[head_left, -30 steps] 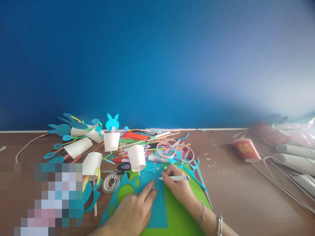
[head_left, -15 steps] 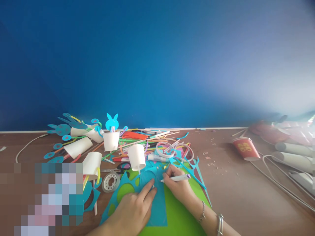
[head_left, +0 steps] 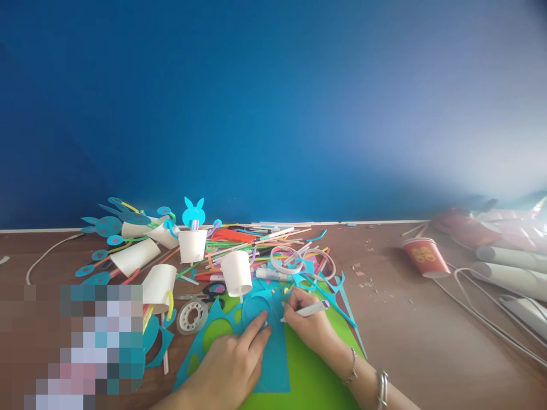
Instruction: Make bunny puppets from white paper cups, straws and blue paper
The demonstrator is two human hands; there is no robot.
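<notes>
My right hand (head_left: 308, 316) grips a white marker (head_left: 314, 308) with a purple end, its tip low over the right edge of a blue paper strip (head_left: 276, 364). Stretched fingers of my left hand (head_left: 233, 359) lie flat on that strip, pressing it down near a round blue paper piece (head_left: 256, 307). Under both lies a green sheet (head_left: 316, 376), partly covered at the left by blue paper with holes cut out (head_left: 213, 319). Just beyond my left hand stands a white paper cup (head_left: 236, 273) with a straw below it.
A tape roll (head_left: 192, 317) and scissors (head_left: 211, 291) lie left of the sheet. Behind are straws and markers, a cup with a blue rabbit head (head_left: 194, 215), and several tipped white cups (head_left: 135, 256). A red cup (head_left: 426, 258) and cables (head_left: 482, 302) are at the right.
My right hand has shifted very slightly, and the marker tip sits a little lower on the blue paper. My left hand stays in place.
</notes>
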